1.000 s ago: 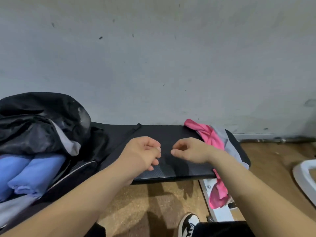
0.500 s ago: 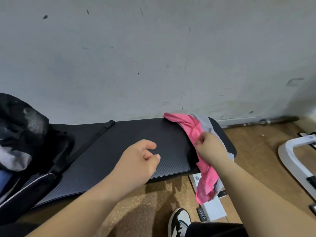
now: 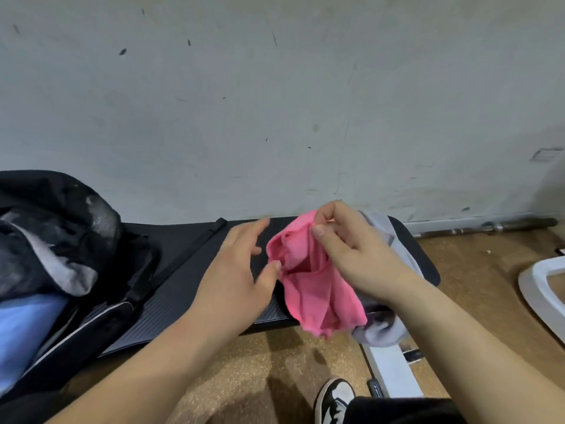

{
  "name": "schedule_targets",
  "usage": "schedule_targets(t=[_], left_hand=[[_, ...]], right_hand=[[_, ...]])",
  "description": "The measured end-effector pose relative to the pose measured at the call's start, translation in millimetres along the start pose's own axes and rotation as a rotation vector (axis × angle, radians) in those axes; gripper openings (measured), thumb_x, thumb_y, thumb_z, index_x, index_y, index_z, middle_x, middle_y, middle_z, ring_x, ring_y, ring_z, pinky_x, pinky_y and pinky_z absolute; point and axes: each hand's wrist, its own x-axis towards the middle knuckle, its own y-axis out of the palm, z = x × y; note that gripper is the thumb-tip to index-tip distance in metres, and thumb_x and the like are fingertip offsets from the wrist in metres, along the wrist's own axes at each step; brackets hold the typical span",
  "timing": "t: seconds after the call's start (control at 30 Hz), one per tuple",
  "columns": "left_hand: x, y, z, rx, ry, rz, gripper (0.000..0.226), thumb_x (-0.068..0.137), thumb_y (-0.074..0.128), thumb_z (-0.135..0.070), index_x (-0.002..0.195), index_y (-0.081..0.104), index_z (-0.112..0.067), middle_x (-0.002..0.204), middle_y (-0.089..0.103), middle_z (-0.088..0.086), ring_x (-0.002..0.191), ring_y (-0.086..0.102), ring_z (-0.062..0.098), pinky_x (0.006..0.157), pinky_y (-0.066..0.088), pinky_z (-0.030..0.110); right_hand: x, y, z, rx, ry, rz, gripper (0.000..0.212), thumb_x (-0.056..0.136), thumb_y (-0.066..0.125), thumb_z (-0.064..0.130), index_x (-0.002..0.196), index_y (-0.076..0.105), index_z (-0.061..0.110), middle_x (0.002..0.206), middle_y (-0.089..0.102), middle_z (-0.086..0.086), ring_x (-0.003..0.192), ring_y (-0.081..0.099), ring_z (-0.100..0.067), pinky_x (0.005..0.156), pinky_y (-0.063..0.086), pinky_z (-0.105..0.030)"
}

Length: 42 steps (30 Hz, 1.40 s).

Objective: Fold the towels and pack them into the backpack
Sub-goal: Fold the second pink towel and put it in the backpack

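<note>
Pinching, head view: the right hand holds the top edge of the pink towel between thumb and curled fingers.
Left hand: the left hand is spread wide, fingers straight, with its thumb tip touching the towel's left edge; it grips nothing.
Pink towel: bunched and unfolded, raised over the right half of the black bench pad, its lower end hanging past the pad's front edge.
Grey towel: the grey towel is draped over the pad's right end, behind and under the right wrist, its lower part dangling toward the floor.
Backpack: the backpack lies open at the pad's left end, with blue towels already inside.
Risk, snagging: the two towels look to be touching near the wrist, so lifting the pink one may drag the grey one off the pad.
Risk, single grip: with one pinch on a crumpled edge, the cloth may slip, or open unevenly and give a skewed fold.
Risk, wrong corner: the left thumb may catch a middle pleat rather than a true corner, since the edges are hidden in the bunching.
Risk, room: a backpack strap crosses the pad, which may wrinkle a towel laid flat there.
</note>
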Motion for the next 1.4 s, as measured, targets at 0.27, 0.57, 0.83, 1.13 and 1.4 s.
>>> schedule_targets(t=[0.27,0.57,0.83,1.13,1.4], left_hand=[[-9,-35,11,-0.075,0.0,0.083,0.017,0.086,0.083,-0.026,0.078,0.068,-0.025,0.068,0.067,-0.005,0.06,0.056,0.005,0.06,0.049,0.024],[-18,-74,22,-0.064,-0.09,-0.02,0.017,0.088,0.081,-0.029,0.078,0.069,-0.023,0.068,0.065,0.006,0.054,0.048,0.002,0.054,0.043,0.015],[-25,-99,41,0.158,-0.212,0.448,0.035,0.076,0.088,-0.041,0.077,0.067,-0.013,0.061,0.057,-0.008,0.054,0.047,0.01,0.056,0.042,0.03],[-27,-133,60,0.122,-0.305,-0.014,0.027,0.082,0.086,-0.033,0.068,0.072,-0.016,0.067,0.069,0.01,0.057,0.055,0.011,0.056,0.043,0.03],[-21,-113,49,-0.305,-0.314,0.081,0.022,0.105,0.061,-0.024,0.098,0.079,-0.013,0.103,0.073,0.021,0.086,0.063,0.014,0.085,0.052,0.038]], right_hand=[[6,27,19,0.002,-0.011,-0.003,0.012,0.107,0.053,0.016,0.095,0.054,0.015,0.061,0.049,0.017,0.058,0.041,-0.005,0.056,0.035,-0.019],[16,35,12,-0.241,0.043,0.063,0.01,0.096,0.072,0.028,0.091,0.077,0.021,0.084,0.077,0.008,0.08,0.069,-0.008,0.075,0.053,-0.021],[38,55,-8,-0.259,0.02,-0.246,0.019,0.103,0.06,0.025,0.087,0.068,0.017,0.075,0.066,0.005,0.069,0.056,-0.007,0.063,0.042,-0.015],[43,27,-87,-0.198,0.398,-0.483,0.027,0.105,0.057,0.032,0.088,0.066,0.012,0.071,0.06,0.001,0.072,0.058,-0.024,0.063,0.047,-0.03],[50,73,-37,-0.018,0.21,-0.325,0.024,0.099,0.068,0.031,0.081,0.074,0.017,0.076,0.067,0.007,0.068,0.054,-0.001,0.07,0.047,-0.025]])
